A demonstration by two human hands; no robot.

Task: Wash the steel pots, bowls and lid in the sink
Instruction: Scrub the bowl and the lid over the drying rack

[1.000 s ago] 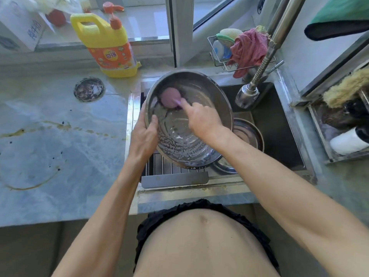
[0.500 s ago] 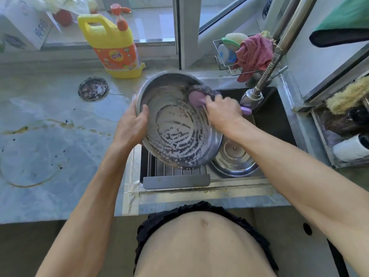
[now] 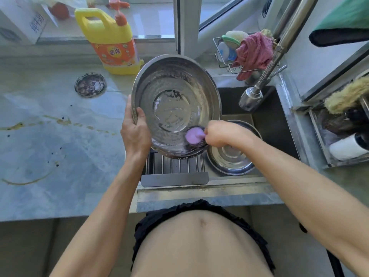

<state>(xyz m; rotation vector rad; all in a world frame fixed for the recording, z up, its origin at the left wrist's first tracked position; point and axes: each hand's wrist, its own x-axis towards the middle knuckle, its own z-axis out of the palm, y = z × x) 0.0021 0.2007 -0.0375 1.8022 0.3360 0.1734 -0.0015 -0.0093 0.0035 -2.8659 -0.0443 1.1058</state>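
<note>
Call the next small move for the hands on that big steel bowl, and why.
Probably sweep the purple scrubber up the far wall. The right hand holds it at the near rim of the tilted bowl, which the left hand grips; suds streak the whole inside.

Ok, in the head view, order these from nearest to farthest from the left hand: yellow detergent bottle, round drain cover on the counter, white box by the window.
From the left hand:
1. Drain cover, on the counter, up-left.
2. Detergent bottle, at the window ledge.
3. White box, far top-left corner.
</note>
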